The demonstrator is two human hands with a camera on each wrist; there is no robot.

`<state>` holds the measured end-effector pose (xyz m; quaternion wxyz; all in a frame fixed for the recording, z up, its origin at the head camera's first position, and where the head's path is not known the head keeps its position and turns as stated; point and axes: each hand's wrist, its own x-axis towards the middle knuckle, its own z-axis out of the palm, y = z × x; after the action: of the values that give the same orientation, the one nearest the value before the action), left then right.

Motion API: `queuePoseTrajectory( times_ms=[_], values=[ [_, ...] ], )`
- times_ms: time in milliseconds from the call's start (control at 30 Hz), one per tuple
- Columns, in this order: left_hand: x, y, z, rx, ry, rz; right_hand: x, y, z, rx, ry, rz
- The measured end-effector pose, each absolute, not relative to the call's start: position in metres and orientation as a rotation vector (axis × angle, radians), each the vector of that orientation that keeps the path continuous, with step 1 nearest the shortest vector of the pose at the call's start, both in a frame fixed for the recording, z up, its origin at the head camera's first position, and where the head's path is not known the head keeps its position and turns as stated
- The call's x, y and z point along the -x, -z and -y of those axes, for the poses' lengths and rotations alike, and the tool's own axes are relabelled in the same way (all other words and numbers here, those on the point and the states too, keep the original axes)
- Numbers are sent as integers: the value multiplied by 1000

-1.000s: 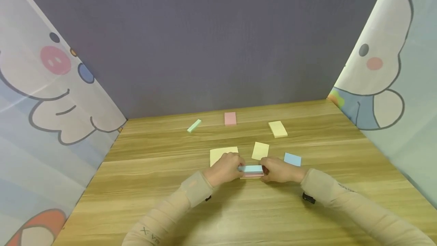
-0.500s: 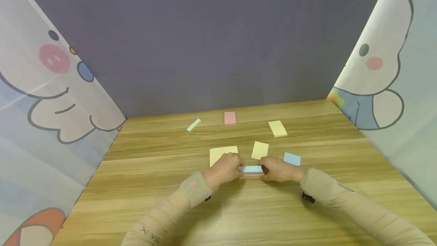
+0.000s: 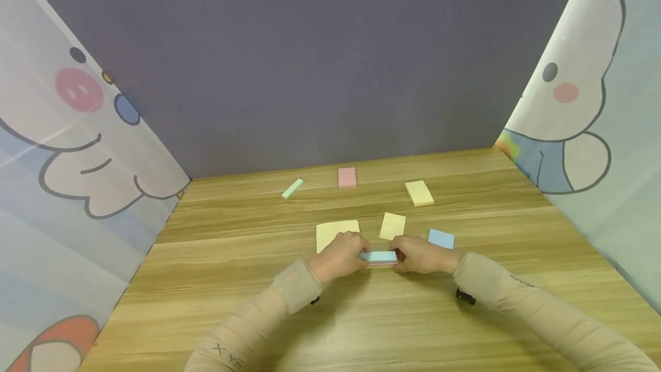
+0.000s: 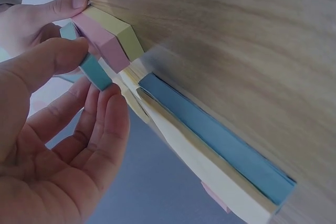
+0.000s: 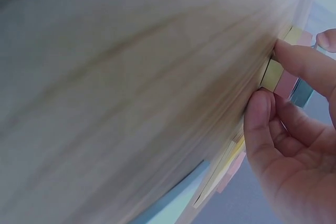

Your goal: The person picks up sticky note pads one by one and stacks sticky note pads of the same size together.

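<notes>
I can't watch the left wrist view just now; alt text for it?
The left hand pinches a teal block between thumb and finger, close to a pink block and a yellow block that the right hand touches. Blue paper and cream paper stretch toward the lower right.

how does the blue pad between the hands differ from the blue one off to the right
Held pad: pinched by the left hand; loose pad: in neither grip.
Held pad: raised above a pink pad and a yellow pad; loose pad: flat on the table.
Held pad: a narrow bar; loose pad: a broader face.
Both are blue.
</notes>
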<state>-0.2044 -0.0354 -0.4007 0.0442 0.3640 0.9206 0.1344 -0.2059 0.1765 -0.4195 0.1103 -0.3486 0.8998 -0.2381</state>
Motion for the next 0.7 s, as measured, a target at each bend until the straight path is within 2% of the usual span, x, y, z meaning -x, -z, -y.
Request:
queuePoseTrajectory(
  times_ms=[700],
  values=[
    [206, 403, 33, -1131, -367, -2821, 205, 417, -176, 1002, 714, -2633]
  ],
)
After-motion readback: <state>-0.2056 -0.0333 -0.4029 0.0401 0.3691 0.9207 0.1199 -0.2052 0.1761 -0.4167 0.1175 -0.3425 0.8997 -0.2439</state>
